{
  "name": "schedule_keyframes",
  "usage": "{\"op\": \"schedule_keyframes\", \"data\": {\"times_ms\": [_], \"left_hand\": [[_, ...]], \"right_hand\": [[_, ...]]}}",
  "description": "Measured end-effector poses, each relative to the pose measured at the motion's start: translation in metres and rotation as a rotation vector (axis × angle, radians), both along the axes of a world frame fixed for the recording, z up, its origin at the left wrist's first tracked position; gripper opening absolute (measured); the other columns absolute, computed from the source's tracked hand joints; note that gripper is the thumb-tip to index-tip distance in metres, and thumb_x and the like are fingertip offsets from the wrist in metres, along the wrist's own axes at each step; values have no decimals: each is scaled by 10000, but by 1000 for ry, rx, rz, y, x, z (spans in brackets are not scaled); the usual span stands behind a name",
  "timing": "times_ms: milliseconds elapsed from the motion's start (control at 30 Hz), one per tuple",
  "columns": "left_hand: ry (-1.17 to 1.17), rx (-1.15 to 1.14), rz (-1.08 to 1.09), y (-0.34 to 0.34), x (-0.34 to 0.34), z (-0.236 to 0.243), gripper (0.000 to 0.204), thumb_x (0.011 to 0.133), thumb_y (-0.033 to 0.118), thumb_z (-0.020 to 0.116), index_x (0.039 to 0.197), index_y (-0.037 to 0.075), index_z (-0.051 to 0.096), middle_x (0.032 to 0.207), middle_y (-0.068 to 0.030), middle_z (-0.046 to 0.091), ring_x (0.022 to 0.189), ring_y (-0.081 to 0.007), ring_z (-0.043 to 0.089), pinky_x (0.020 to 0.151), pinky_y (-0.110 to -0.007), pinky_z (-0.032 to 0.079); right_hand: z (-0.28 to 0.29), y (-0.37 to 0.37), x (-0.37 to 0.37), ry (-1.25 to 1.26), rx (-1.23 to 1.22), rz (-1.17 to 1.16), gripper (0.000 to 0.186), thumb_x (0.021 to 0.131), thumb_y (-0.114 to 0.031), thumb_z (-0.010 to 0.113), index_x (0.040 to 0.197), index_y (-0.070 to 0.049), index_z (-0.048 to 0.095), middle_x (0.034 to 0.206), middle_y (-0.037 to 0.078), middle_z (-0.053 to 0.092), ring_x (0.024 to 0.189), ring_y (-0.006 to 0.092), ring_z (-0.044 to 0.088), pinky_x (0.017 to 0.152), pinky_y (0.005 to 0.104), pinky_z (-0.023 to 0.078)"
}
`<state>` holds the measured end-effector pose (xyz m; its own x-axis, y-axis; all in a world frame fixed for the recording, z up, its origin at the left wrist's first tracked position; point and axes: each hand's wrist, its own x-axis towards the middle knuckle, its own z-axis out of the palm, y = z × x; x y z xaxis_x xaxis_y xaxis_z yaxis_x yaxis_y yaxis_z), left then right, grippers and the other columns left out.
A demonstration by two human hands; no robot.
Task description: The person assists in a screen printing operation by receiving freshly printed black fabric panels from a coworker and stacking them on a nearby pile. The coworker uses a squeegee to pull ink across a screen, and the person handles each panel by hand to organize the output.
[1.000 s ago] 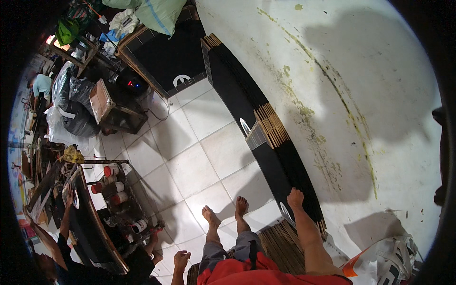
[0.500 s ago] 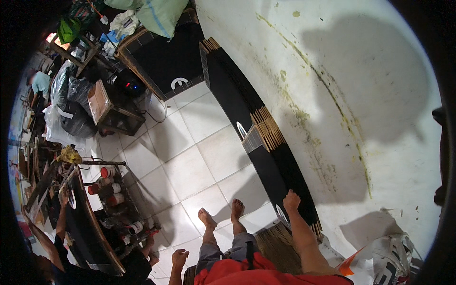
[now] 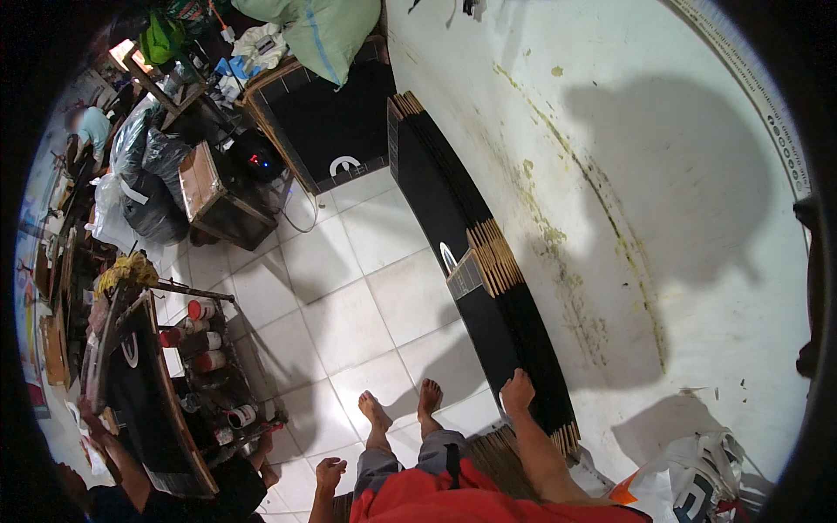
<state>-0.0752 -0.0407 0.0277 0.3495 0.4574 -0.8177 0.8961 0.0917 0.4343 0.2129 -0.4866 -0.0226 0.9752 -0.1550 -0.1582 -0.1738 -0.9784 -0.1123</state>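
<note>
My right hand (image 3: 517, 391), its fingers curled closed, is at the near end of a row of black panels (image 3: 484, 344) with brown cardboard-like edges, leaning along the white wall. What its fingers hold, if anything, is hidden. My left hand (image 3: 330, 473) hangs low beside my thigh, loosely bent with the thumb apart, and holds nothing. Brown, ribbed-looking stacked edges (image 3: 499, 458) show beneath my right forearm.
On the left, a co-worker's arm (image 3: 126, 466) reaches beside another black panel (image 3: 144, 397). A rack of red and white containers (image 3: 207, 362) stands close by. Farther off are a wooden box (image 3: 228, 196), bags (image 3: 153, 205) and another black panel (image 3: 327, 113). A white bag (image 3: 697, 479) lies lower right.
My right hand has shifted left and nearer, toward the front of the panel row. The view has moved slightly. At left, the co-worker's arms have lowered, and something white shows beside them.
</note>
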Motion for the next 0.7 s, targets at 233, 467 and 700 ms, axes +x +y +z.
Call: {"op": "schedule_keyframes", "data": {"times_ms": [233,467,700], "left_hand": [[-17,-12,24,-3,-2,5,383,741,192,683,1009,-59,574,776,-85,628,652,-140,595,538,-255,450],[5,38,40,16,-18,21,306,766,207,643,973,-16,606,753,-55,633,661,-138,600,564,-283,444],[57,-12,47,17,-25,21,246,778,215,633,920,16,604,752,-54,634,656,-145,607,556,-269,447]], "right_hand": [[-21,20,-41,310,34,22,356,709,-134,604,1037,-25,518,974,180,573,913,338,581,758,466,495],[-27,-16,-23,551,-51,-130,591,726,-202,639,1220,19,401,1173,188,489,1048,322,528,865,411,472],[-15,-32,-1,520,-20,-187,587,733,-189,644,1225,7,391,1175,185,488,1085,319,504,897,405,456]]}}
